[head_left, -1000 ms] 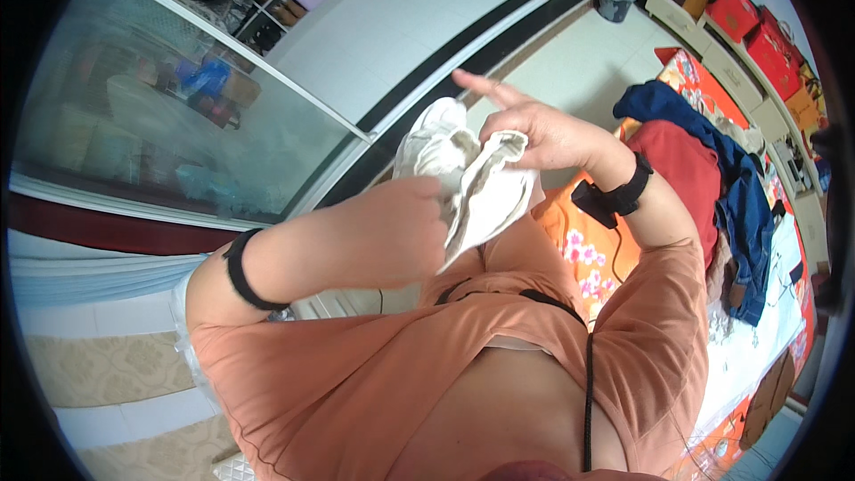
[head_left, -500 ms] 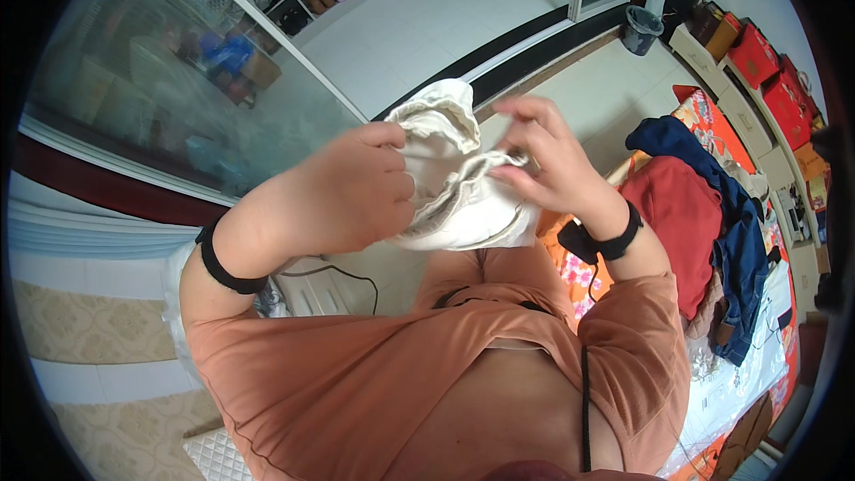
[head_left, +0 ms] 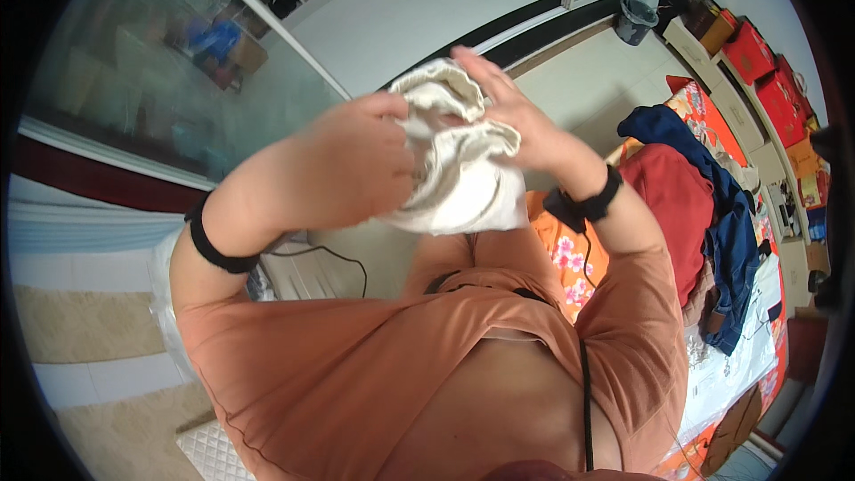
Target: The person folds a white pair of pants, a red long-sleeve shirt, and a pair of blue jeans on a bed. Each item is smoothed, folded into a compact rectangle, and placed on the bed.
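Observation:
Up in front of my body hangs a bunched white cloth garment with a thick gathered rim; its exact kind cannot be made out. My left hand is closed on its left edge, the fingers curled over the cloth. At the right side, my right hand touches the rim with its fingers stretched out and pointing away from me. The folds partly hide its thumb. Both hands are slightly blurred.
To my right, a bed with an orange flowered cover bears a red garment and dark blue jeans. Beyond are a grey bin, drawers and red boxes. A glass sliding door stands at the far left.
My right hand has gone from a pinch at the rim to stretched fingers, reaching farther away. The garment has shifted slightly up and left, its rim folded differently. My left hand keeps its hold.

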{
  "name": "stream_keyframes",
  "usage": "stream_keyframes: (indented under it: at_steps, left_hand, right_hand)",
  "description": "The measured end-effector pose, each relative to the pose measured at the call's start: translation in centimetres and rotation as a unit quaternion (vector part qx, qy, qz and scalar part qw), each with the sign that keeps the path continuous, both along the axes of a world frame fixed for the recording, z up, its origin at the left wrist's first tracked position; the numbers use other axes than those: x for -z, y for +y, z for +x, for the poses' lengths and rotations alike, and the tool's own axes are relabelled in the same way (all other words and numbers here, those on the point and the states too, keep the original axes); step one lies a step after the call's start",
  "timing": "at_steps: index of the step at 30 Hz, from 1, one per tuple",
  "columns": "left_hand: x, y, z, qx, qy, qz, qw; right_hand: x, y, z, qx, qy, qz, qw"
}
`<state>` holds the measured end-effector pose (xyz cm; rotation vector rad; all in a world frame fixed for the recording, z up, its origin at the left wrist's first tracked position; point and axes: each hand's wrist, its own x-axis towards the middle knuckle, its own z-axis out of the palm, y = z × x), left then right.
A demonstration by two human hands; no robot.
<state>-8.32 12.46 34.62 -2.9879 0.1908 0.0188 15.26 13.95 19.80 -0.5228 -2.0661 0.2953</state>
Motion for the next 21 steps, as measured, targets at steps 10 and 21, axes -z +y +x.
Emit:
stream_keyframes:
  at_steps: [10,21]
  left_hand:
    - [5.7,6.2,-6.2,-0.305,-0.562,-0.126,0.759]
    - [29.1,3.5,2.7,-0.366,-0.458,-0.767,0.261]
  right_hand:
    - [-7.1,6.8,2.0,0.118,0.073,-0.013,0.99]
    - [-13.9,3.8,1.7,-0.057,0.175,-0.01,0.983]
